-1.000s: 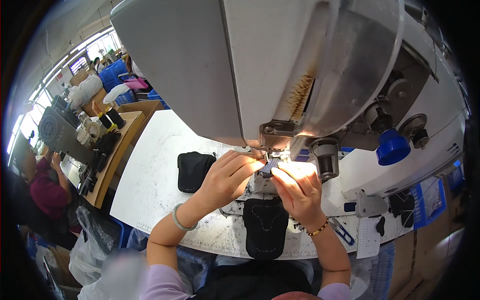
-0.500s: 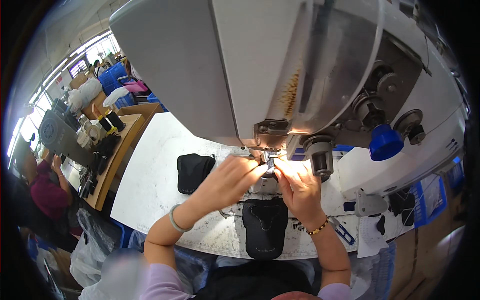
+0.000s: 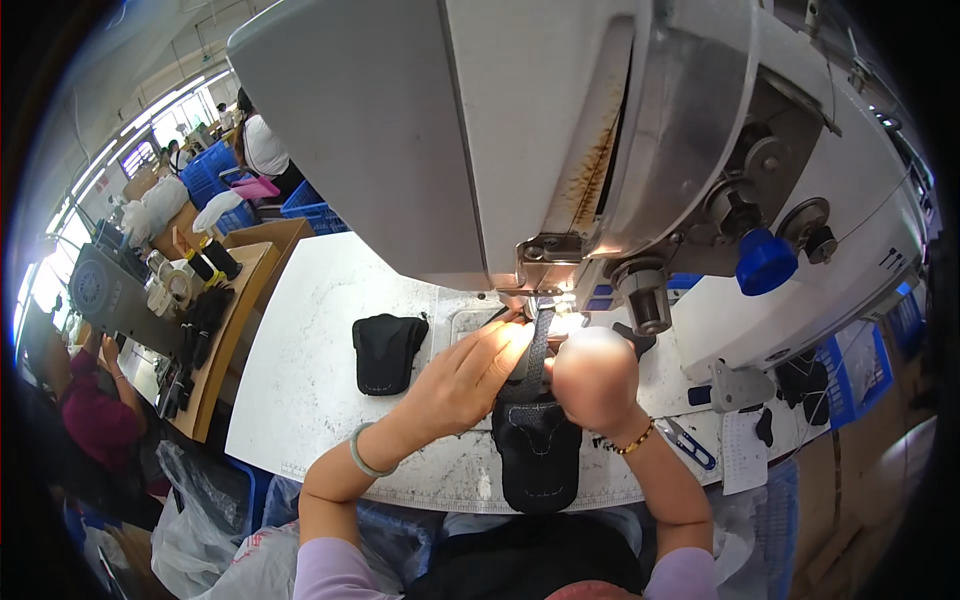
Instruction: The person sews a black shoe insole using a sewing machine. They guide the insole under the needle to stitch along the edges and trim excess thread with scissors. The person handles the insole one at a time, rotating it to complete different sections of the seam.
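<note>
A dark woven strap (image 3: pixel 539 352) runs from under the sewing machine's needle area (image 3: pixel 545 296) down between my hands, toward a black stitched pouch (image 3: pixel 541 460). My left hand (image 3: pixel 465 372) is closed at the strap's left side, fingertips together beside the needle; what they pinch is partly hidden. On the right, my right hand (image 3: pixel 596 380) is curled like a fist and blurred by motion, close to the strap. Its fingertips are out of sight, so I cannot see what it holds. A second black pouch (image 3: pixel 388 355) lies flat on the white table (image 3: pixel 300 350), left of my left hand.
The machine's big grey head (image 3: pixel 400 150) overhangs both hands. Blue-handled thread snips (image 3: pixel 690 446) and a white paper (image 3: pixel 744 452) lie at the right. A blue crate (image 3: pixel 858 385) stands beyond. At the far left a person (image 3: pixel 100 405) works by another machine (image 3: pixel 125 290).
My right hand has pulled back toward me from the needle and curled up. The strap now shows as a longer length between my hands. My left hand has shifted slightly down.
</note>
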Motion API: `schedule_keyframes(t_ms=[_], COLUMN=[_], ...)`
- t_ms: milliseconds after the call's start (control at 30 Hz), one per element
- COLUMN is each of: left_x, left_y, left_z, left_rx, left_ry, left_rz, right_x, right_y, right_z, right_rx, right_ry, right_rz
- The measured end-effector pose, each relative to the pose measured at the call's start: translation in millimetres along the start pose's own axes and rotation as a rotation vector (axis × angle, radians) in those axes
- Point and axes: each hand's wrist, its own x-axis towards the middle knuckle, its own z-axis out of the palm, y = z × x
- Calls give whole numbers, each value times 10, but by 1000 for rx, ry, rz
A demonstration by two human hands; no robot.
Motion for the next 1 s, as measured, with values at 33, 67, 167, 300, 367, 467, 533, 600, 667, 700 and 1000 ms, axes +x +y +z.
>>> schedule_keyframes(t_ms=[33, 67, 167, 300, 367, 467, 533, 600, 667, 700, 1000], left_x=[18, 38, 86, 102, 75, 63, 52, 34, 10, -4, -69], left_y=[43, 101, 297, 419, 418, 345, 317, 295, 265, 244, 92], left_z=[2, 22, 85, 110, 142, 179, 185, 208, 242, 276, 431], left_rx=[30, 59, 177, 248, 231, 167, 130, 110, 106, 84, 26], left_ry=[11, 22, 9, -9, 25, 59, 81, 102, 123, 141, 225], left_rz=[-17, -34, -110, -169, -183, -133, -138, -145, -153, -156, -150], right_x=[0, 1, 0, 8, 32, 77, 97, 111, 121, 110, 104], right_y=[-38, -69, -82, -44, -54, -45, -38, -35, -19, -10, 32], right_z=[3, -10, -73, -145, -158, -191, -203, -202, -192, -185, -138], right_rx=[17, 9, 77, 103, 102, 107, 109, 116, 109, 96, 60], right_ry=[9, 20, -38, -75, -81, -118, -126, -133, -134, -135, -150], right_rz=[-57, -88, -83, -83, -99, -107, -102, -87, -85, -84, -30])
